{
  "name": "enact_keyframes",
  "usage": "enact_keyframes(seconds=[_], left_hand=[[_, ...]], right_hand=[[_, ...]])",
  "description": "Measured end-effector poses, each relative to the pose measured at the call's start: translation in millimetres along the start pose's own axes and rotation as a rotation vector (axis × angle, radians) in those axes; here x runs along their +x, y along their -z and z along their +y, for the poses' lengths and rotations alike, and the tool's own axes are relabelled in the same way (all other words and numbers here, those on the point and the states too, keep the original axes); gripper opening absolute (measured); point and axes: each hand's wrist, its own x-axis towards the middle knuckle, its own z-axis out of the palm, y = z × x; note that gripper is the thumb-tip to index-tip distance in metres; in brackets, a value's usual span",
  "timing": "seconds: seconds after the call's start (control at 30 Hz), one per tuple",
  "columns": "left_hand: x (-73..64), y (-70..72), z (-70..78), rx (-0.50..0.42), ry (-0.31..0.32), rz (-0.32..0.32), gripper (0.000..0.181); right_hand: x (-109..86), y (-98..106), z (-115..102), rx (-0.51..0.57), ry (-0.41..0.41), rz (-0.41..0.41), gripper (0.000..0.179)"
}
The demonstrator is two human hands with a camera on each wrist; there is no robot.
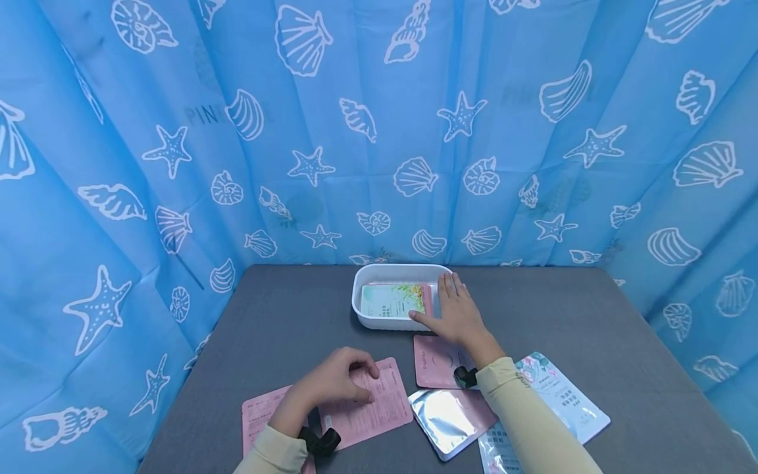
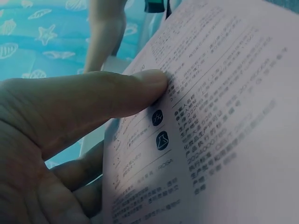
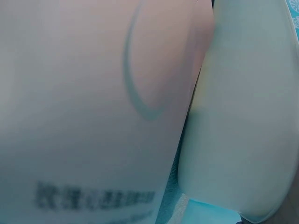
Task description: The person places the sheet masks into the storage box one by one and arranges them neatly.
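A printed pink packet (image 1: 381, 408) lies under my left hand (image 1: 334, 382). In the left wrist view my thumb rests on the printed face of the packet (image 2: 219, 116), while the other fingers pass behind its edge, so I pinch it. My right hand (image 1: 458, 313) is at the right end of a white tub (image 1: 379, 322), its fingers stretched over the rim and its thumb pointing inward. Inside the tub lies a green and pink packet (image 1: 391, 301). A blurred pink packet (image 3: 93, 102) fills the left of the right wrist view, where my right hand does not show.
Another pink packet (image 1: 260, 411) lies beneath my left forearm. Below my right hand are a pink packet (image 1: 435, 362) and a silver and pink packet (image 1: 447, 421). Flowered pale packets (image 1: 568, 398) lie around my right sleeve. A blue shell-print curtain (image 1: 379, 131) stands behind the grey table (image 1: 296, 309).
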Motion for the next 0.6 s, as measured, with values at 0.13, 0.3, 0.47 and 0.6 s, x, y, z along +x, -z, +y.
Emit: enact_keyframes(seconds=[0.13,0.3,0.47,0.6], left_hand=[[-1.3,5.3,-1.6,-0.006,-0.002,0.027,0.026],[-2.3,10.2,-6.1,-0.013,-0.032,0.058,0.028],[-3.4,15.6,-10.5,-0.041,-0.064,0.105,0.029],[-4.3,21.3,-11.4,-0.059,-0.042,0.132,0.029]], right_hand=[[1.5,0,1,-0.006,0.003,0.001,0.123],[2.7,-1,2,-0.005,0.012,0.002,0.123],[2.4,0,2,-0.003,0.019,0.004,0.123],[3.7,0,3,-0.005,0.019,-0.001,0.123]])
